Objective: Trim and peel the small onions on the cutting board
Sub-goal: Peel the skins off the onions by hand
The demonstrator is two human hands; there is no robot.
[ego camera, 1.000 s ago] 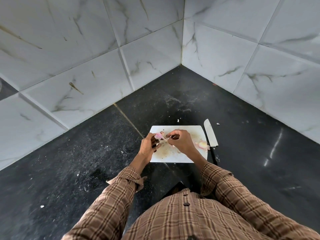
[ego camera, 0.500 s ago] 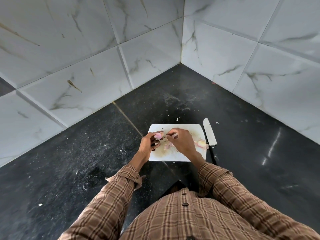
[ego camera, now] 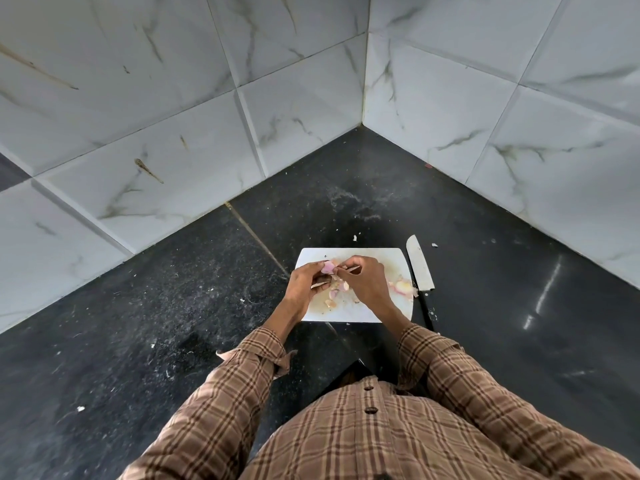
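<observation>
A person's left hand [ego camera: 304,282] grips a small pink onion [ego camera: 327,268] above the white cutting board [ego camera: 393,261], fingers curled round it. Immediately right, the right hand [ego camera: 367,282] pinches a skin strip [ego camera: 349,270] that runs rightward from the onion; the knife [ego camera: 419,265] lies beside the board.

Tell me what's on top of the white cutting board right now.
On the cutting board: loose onion skins mid-board and a peeled pile near its right edge. Both hands hover above, hiding part of the surface. The knife lies beside it, not on it.
</observation>
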